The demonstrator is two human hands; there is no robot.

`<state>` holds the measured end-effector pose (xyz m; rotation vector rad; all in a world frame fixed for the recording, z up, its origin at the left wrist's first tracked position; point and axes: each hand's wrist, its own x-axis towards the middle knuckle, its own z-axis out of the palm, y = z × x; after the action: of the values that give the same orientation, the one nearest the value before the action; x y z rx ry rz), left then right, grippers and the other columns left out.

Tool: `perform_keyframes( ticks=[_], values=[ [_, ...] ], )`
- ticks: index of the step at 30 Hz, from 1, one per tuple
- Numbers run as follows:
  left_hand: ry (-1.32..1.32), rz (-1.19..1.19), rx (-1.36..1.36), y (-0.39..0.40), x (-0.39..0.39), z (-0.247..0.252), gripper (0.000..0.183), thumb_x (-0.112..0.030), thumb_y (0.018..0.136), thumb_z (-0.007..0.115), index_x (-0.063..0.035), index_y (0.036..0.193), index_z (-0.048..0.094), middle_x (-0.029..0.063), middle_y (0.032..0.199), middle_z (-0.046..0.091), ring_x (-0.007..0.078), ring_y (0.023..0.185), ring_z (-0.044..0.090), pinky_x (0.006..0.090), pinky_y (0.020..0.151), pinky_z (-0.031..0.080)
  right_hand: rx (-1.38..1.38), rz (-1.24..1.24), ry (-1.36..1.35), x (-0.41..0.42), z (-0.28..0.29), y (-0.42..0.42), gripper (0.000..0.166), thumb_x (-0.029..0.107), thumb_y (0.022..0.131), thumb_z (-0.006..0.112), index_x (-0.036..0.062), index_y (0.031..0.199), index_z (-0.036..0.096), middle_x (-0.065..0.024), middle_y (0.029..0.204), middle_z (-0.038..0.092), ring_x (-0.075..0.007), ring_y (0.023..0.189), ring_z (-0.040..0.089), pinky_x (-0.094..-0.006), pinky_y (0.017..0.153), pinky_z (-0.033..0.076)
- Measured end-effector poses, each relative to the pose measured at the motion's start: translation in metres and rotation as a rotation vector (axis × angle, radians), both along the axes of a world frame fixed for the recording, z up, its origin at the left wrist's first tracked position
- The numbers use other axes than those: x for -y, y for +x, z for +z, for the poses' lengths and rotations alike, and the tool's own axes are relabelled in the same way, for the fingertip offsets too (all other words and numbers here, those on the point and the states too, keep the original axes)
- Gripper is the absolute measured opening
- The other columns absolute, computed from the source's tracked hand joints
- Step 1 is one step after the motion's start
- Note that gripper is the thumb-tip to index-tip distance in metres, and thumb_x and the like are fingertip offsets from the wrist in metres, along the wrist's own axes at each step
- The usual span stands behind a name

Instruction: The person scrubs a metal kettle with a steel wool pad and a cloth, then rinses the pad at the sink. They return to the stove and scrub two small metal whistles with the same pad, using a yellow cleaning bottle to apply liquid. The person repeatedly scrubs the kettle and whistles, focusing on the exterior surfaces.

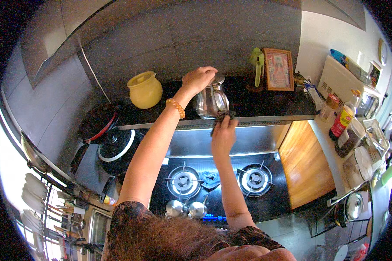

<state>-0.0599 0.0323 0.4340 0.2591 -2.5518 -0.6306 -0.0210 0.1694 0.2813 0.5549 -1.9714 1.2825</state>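
A shiny metal pitcher [204, 103] with a curved handle is at the front of the black ledge above the stove. My left hand [198, 80] grips it at the top, by the lid, and a beaded bracelet circles that wrist. Bunched in my right hand [224, 135] is a dark cloth [227, 116], held against or just in front of the pitcher's base; contact is hard to tell. A yellow lidded pot [145, 90] stands to the left on the same ledge.
Below are two gas burners [183, 181], a dark cloth between them, and two round metal vessels [197, 209] near the front. Pans [98, 125] lean at left. A framed picture [278, 70] stands on the ledge. Bottles and jars [341, 122] line the right counter.
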Motion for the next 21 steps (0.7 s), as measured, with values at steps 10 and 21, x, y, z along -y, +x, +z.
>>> perform_keyframes(
  ticks=[10,21],
  values=[
    [-0.018,0.007,-0.038,-0.004,-0.005,-0.002,0.036,-0.036,0.079,0.039,-0.0208,0.104,0.061,0.0038,0.095,0.064,0.0259,0.089,0.059,0.0365,0.079,0.044,0.039,0.041,0.017,-0.003,-0.003,-0.007,0.014,0.011,0.073,0.059,0.0010,0.082,0.054,-0.0161,0.087,0.047,-0.0323,0.066,0.056,-0.0408,0.052,0.047],
    [0.014,0.044,-0.021,0.001,0.011,-0.003,0.039,-0.038,0.078,0.037,-0.0207,0.106,0.060,0.0049,0.098,0.063,0.0273,0.094,0.058,0.0391,0.083,0.042,-0.031,0.157,-0.210,0.009,-0.016,0.007,0.025,0.006,0.074,0.058,-0.0038,0.097,0.055,-0.0217,0.091,0.049,-0.0369,0.076,0.054,-0.0414,0.061,0.045]
  ],
)
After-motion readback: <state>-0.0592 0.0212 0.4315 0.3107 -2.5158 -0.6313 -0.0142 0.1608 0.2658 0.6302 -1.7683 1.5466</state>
